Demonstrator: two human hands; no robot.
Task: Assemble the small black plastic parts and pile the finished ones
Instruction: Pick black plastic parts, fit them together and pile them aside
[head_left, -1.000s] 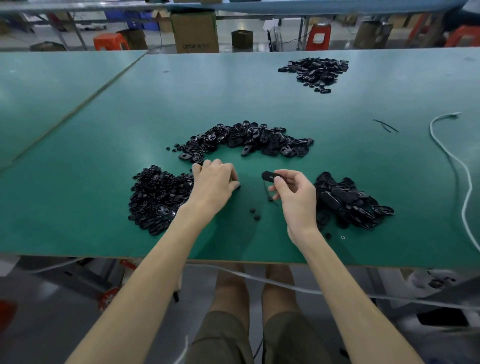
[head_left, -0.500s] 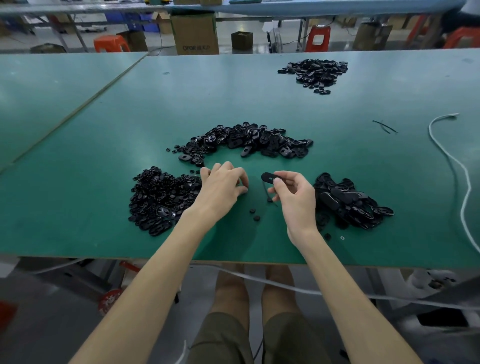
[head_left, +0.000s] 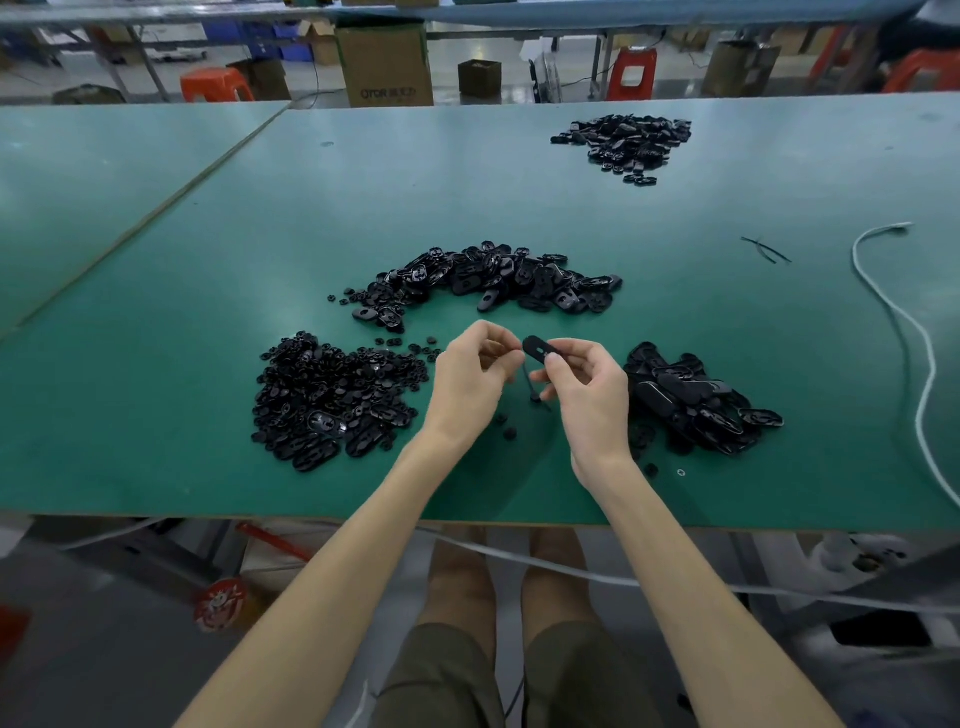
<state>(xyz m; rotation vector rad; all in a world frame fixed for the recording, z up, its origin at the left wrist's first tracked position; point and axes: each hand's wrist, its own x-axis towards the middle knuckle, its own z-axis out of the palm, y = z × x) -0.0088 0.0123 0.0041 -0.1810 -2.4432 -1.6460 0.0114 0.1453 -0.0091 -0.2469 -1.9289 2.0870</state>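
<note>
Illumination is even and moderately bright, source overhead. Pale sheen on the green table (head_left: 467, 171) toward 12 o'clock. Soft shadow at centre. The black parts (head_left: 337, 395) read as near-featureless masses. Table edges bow at 9 and 3 o'clock; floor at 6 o'clock soft.

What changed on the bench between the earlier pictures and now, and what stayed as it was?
The left hand lifted off the table beside the left pile and moved right, its curled fingers now close to the oval black part; whether it pinches a small piece cannot be told. The right hand still pinches that part in the same place. The other piles stayed put.
</note>
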